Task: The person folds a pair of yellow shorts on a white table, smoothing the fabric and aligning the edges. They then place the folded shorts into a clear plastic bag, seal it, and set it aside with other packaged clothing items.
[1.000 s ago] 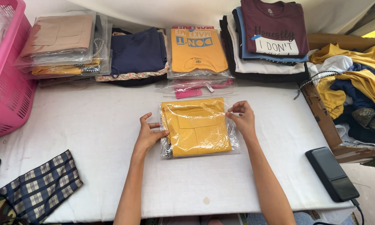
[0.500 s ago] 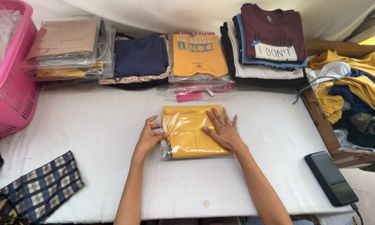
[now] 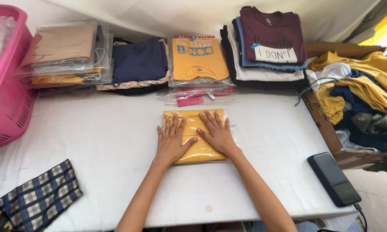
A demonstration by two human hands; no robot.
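Both hands lie flat and open, fingers spread, side by side on the folded yellow garment in its clear plastic bag (image 3: pixel 196 134): the left hand (image 3: pixel 171 144) covers the packet's left half, the right hand (image 3: pixel 218 135) its right half, thumbs nearly touching, clamping nothing. The packet sits on the white tabletop (image 3: pixel 107 141) a little nearer the far edge than the near one, about midway between left and right. The garment is already folded square and sleeved; judging by the palms pressing down, the flattening looks under way, and whether the bag's mouth is sealed cannot be told. The film is glossy and wrinkled, the cloth beneath soft and matte. Along the far edge run a bagged orange printed shirt (image 3: pixel 199 58), a folded navy garment (image 3: pixel 138 62), a stack of bagged tan and yellow clothes (image 3: pixel 62 51) and a pile of unbagged folded shirts topped by a maroon one (image 3: pixel 268 36). A pink slatted plastic basket (image 3: pixel 6 103) stands at the left edge, a plaid cloth (image 3: pixel 38 197) lies at the near left corner, a black slab-shaped device (image 3: pixel 333 178) near the right edge.
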